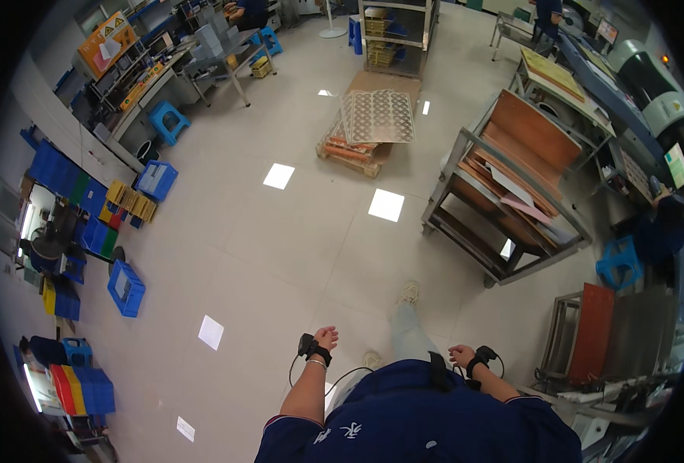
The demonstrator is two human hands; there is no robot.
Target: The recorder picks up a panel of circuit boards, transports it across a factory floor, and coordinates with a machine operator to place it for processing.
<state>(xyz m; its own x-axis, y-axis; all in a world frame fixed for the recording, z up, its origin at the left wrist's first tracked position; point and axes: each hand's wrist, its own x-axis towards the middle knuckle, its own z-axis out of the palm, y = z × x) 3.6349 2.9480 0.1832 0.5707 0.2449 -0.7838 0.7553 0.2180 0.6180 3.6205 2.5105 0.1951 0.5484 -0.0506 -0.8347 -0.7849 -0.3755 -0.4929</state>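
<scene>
Head view, left hand (325, 337) half-curled, right hand (461, 355) angled inward

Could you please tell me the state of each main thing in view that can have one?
Left hand: empty, loosely curled
Right hand: empty, loosely curled
Black wrist devices: strapped on
Metal cart: loaded with brown boards
Wooden pallet: loaded
Perforated sheet: lying atop the loaded pallet
Blue stool, upper left: upright, unoccupied
Nearer screen, right: lit

And here's the pale floor (257, 247), carrying a wooden pallet (349, 160), metal cart (469, 239), blue crate (126, 289), blue stool (170, 122)!
</scene>
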